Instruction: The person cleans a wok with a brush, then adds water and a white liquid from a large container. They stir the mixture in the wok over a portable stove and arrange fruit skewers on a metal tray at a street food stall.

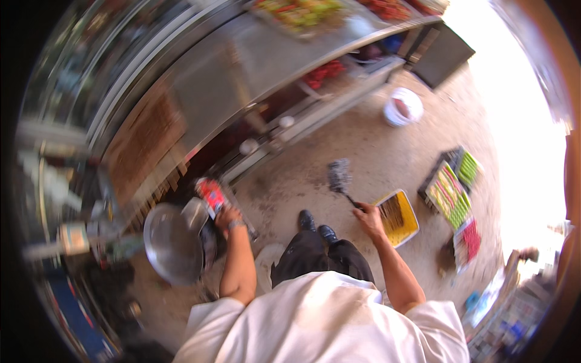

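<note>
My left hand [229, 218], with a watch at the wrist, grips the lower end of a red-and-white printed packet [211, 195]. A large round metal bowl [174, 245] stands to its left. My right hand [368, 218] is closed around the dark handle of a brush-like tool [339, 176]. Its grey, shaggy head points away from me above the floor, and blur hides its exact make. Just right of that hand, a white-rimmed yellow tub [408, 218] contains a dark brown area with streaks.
A metal counter [281, 59] with a brown board [145, 136] runs along the far left side. A white bucket [403, 107] stands on the concrete floor [290, 181]. Green and pink crates or trays [449, 190] sit at right. Vegetables [302, 13] lie on the counter.
</note>
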The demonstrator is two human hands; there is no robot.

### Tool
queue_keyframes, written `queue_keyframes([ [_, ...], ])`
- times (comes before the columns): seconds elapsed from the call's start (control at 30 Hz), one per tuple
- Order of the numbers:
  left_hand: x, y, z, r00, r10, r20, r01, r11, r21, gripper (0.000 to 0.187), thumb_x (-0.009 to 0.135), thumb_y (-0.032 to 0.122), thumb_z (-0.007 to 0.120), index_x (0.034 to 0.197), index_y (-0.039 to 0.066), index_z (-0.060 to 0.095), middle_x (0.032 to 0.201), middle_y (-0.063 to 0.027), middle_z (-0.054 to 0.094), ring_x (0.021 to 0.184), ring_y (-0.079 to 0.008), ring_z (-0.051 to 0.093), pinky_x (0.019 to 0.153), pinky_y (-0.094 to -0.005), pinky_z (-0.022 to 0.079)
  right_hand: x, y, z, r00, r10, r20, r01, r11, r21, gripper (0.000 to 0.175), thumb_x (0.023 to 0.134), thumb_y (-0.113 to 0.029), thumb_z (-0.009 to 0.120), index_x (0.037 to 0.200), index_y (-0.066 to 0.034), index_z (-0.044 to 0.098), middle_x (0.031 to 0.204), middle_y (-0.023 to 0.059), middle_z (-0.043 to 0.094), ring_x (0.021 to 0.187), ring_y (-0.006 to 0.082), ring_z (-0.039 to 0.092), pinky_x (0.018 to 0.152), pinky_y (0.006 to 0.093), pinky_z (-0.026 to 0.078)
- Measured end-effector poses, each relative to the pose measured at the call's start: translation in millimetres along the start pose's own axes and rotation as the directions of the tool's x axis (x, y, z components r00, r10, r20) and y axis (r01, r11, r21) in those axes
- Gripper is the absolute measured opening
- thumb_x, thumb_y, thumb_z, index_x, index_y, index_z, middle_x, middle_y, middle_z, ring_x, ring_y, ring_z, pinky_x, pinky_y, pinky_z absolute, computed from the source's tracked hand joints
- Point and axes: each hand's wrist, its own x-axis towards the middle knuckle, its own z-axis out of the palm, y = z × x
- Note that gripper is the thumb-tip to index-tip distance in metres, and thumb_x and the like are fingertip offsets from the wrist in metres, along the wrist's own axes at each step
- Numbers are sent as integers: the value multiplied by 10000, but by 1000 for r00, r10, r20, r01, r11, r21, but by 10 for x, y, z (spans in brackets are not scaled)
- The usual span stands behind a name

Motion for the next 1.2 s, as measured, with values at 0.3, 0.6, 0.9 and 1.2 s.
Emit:
queue_keyframes([
  [0.3, -927, -1103, 3075, 888, -460, 7, 339, 665, 665, 425, 966, 451, 534, 1165, 81, 593, 862, -67, 679, 703, -183, 650, 534, -350, 534, -67, -382, 384, 993, 114, 11, -106, 887, 450, 524, 939, -374, 554, 1172, 95, 575, 836, 181, 664, 738, 242, 636, 702, 382, 507],
  [0.6, -982, -1770, 3641, 775, -578, 256, 387, 754, 531, 497, 941, 385, 589, 1345, 115, 488, 1394, -73, 479, 1288, -222, 450, 1038, -452, 382, -218, -247, 57, 989, -148, 24, 124, 897, 425, 751, 936, -536, 507, 1281, 129, 470, 1141, 323, 611, 1098, 403, 605, 909, 432, 485],
  [0.9, -1128, -2515, 4277, 793, -583, 178, 369, 691, 621, 206, 898, 187, 643, 1074, 81, 636, 1052, -48, 670, 982, -177, 620, 841, -405, 493, -694, 726, -1124, 957, -23, -290, 127, 931, 342, 539, 902, -484, 521, 981, 43, 605, 939, 263, 661, 923, 404, 654, 806, 452, 504],
  [1.2, -1248, -2367, 4247, 857, -500, 122, 353, 743, 568, 100, 860, 101, 670, 954, 66, 673, 933, -55, 690, 834, -169, 648, 763, -335, 511, -3097, 4286, -858, 708, 704, -45, 183, -122, 976, 473, 975, -411, 479, 1266, -39, 463, 1038, 111, 617, 887, 270, 626, 825, 439, 520],
])
